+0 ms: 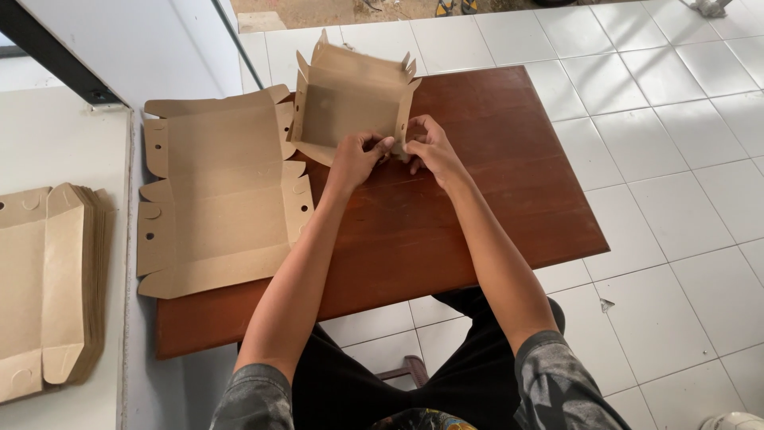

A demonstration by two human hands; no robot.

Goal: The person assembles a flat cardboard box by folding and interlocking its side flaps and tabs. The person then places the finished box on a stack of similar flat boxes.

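Note:
A brown cardboard box (350, 99), partly folded with its sides raised, stands at the far side of the dark wooden table (477, 215). My left hand (356, 156) and my right hand (426, 143) meet at the box's near right corner and pinch its flaps there. The fingers of both hands are closed on the cardboard edge.
A stack of unfolded flat box blanks (219, 191) lies on the table's left part, overhanging its edge. Another pile of flat blanks (48, 279) rests on a pale surface at the far left. White floor tiles (676, 159) surround the table.

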